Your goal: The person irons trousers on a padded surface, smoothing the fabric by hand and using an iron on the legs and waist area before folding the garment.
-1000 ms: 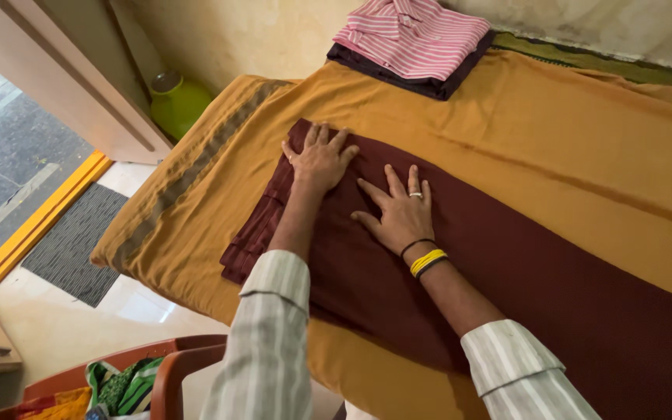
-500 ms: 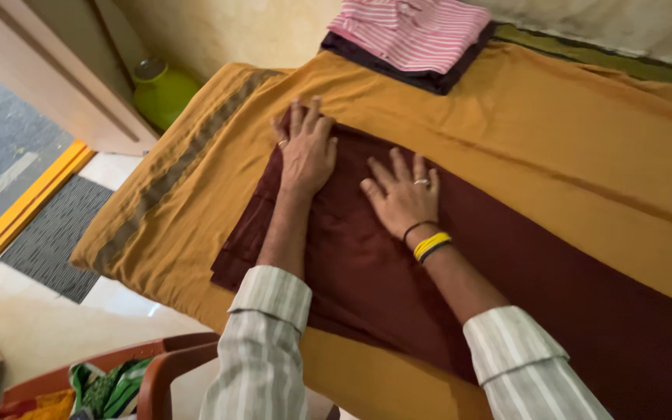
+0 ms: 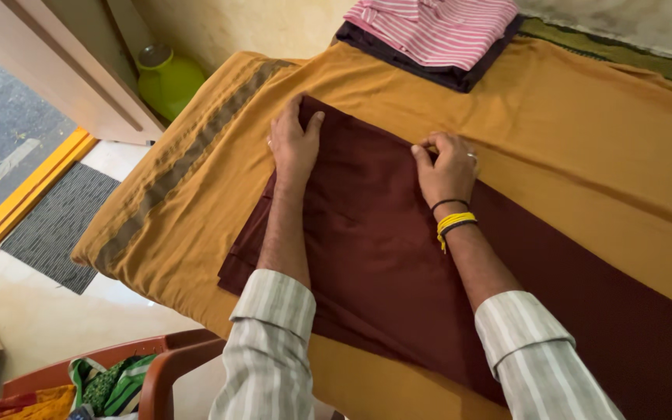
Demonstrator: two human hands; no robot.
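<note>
Our maroon cloth [image 3: 383, 249] folded flat on the mustard sheet [image 3: 585, 124], our left hand [image 3: 295, 144] open at its far corner, our right hand [image 3: 446, 167] pinching its far edge, both flat and closer together earlier.

We are looking down at a maroon cloth [image 3: 383, 257] lying folded on a mustard bedsheet [image 3: 585, 132]. Our left hand [image 3: 295, 144] is lying flat at the cloth's far corner, thumb spread. Our right hand [image 3: 446, 167] is pinching the cloth's far edge with curled fingers, a yellow bangle [image 3: 455, 222] circling its wrist. Folded pink striped clothes [image 3: 437, 27] are resting at the sheet's far end. A green pot [image 3: 166, 78] is standing on the floor beside a grey mat [image 3: 60, 225].
</note>
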